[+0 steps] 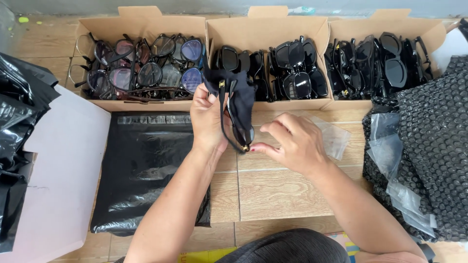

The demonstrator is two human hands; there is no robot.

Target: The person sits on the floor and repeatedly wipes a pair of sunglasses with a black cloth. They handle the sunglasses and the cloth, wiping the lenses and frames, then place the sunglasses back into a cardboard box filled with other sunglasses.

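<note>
My left hand [207, 122] holds up a pair of black sunglasses [239, 114] with small gold accents, gripping it near one hinge, in front of the middle box. My right hand [292, 143] is just to the right; its fingertips touch the lower end of the sunglasses near a gold tip. A small clear plastic bag [334, 139] lies on the wooden floor right behind my right hand.
Three open cardboard boxes stand at the back: the left box [141, 104] holds tinted glasses, the middle box [265, 29] and right box [385, 24] hold black sunglasses. A black mailer bag [146, 170] lies left. Black bubble wrap [434, 146] with clear bags sits right. White sheet [63, 170] far left.
</note>
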